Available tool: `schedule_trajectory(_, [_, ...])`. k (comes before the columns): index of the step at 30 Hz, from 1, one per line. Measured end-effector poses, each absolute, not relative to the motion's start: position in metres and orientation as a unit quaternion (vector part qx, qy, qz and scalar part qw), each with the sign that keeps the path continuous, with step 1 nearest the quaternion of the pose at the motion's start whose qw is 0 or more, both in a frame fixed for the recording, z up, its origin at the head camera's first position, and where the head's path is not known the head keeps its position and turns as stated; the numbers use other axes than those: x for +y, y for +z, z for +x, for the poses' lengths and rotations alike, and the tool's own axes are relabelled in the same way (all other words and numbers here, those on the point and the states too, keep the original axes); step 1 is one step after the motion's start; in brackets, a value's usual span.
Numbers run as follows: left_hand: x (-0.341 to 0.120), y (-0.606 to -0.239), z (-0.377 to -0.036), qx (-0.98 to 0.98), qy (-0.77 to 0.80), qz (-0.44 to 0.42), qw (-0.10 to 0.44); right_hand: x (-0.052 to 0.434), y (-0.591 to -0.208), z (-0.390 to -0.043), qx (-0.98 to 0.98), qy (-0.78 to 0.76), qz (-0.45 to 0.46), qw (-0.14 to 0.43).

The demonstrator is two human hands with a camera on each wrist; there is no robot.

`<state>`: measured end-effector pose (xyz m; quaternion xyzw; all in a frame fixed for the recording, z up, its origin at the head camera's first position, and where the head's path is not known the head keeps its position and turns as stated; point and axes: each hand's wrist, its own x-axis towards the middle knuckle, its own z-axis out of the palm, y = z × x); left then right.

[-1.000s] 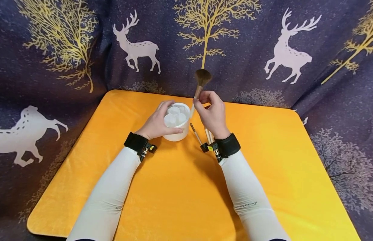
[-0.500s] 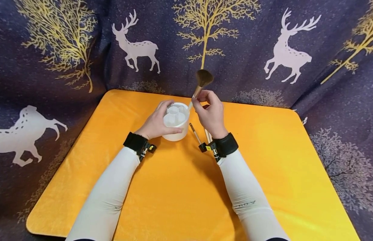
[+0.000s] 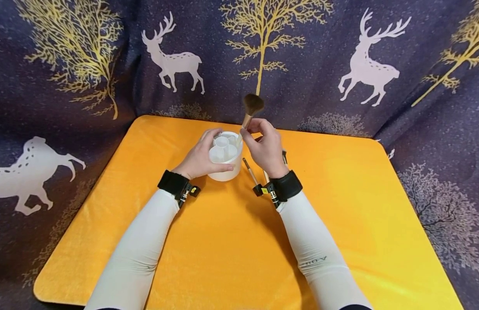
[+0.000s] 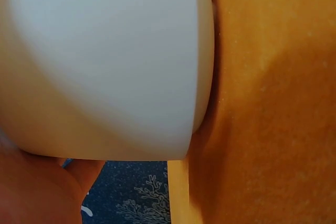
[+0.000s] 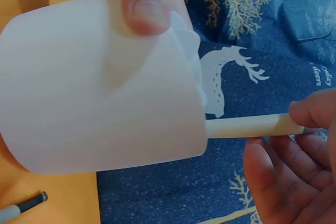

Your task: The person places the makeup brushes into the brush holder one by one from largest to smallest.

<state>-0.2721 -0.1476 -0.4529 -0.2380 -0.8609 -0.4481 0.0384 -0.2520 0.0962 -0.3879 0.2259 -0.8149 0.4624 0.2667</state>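
Closest to us we've got our two pale sleeves coming in over the orange mat (image 3: 231,241), each with a black wrist strap. Our left hand (image 3: 200,157) is wrapped round the left side of the white holder (image 3: 225,160), fingers curled over the rim and thumb pressed on the wall, which the right wrist view shows pretty clearly. The holder sits on the mat a bit past the middle, and from above we can see it's split into round compartments. Just right of it our right hand (image 3: 265,148) pinches the brush (image 3: 248,111) by its pale handle between thumb and fingertips, the other fingers loosely bent. The brush stands tilted, brown fluffy head up, its bottom end going in at the holder's right rim; which compartment it's in we can't tell. On the mat under and just beside the right hand lie a few more brushes (image 3: 251,172), thin-handled ones, partly hidden by the wrist. Behind everything hangs the dark cloth (image 3: 88,51) with white deer and gold trees.
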Motion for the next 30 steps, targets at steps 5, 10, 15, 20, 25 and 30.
schedule_trajectory(5, [-0.148,-0.454,-0.272,-0.862,-0.444,-0.241,0.042,0.096,-0.392,-0.254,-0.821,0.461,0.22,0.257])
schedule_trajectory(10, [-0.148,-0.453,-0.272,-0.861,-0.445,-0.243,0.041,0.096,-0.394,-0.256,-0.825,0.459,0.215,0.249])
schedule_trajectory(15, [-0.148,-0.452,-0.272,-0.86,-0.448,-0.242,0.038,0.095,-0.396,-0.258,-0.83,0.454,0.218,0.238])
schedule_trajectory(20, [-0.147,-0.452,-0.272,-0.86,-0.446,-0.243,0.039,0.096,-0.398,-0.259,-0.836,0.446,0.225,0.228])
schedule_trajectory(25, [-0.147,-0.452,-0.273,-0.862,-0.442,-0.244,0.04,0.101,-0.398,-0.259,-0.849,0.443,0.217,0.191])
schedule_trajectory(30, [-0.148,-0.452,-0.272,-0.861,-0.445,-0.243,0.039,0.109,-0.396,-0.258,-0.853,0.459,0.192,0.157])
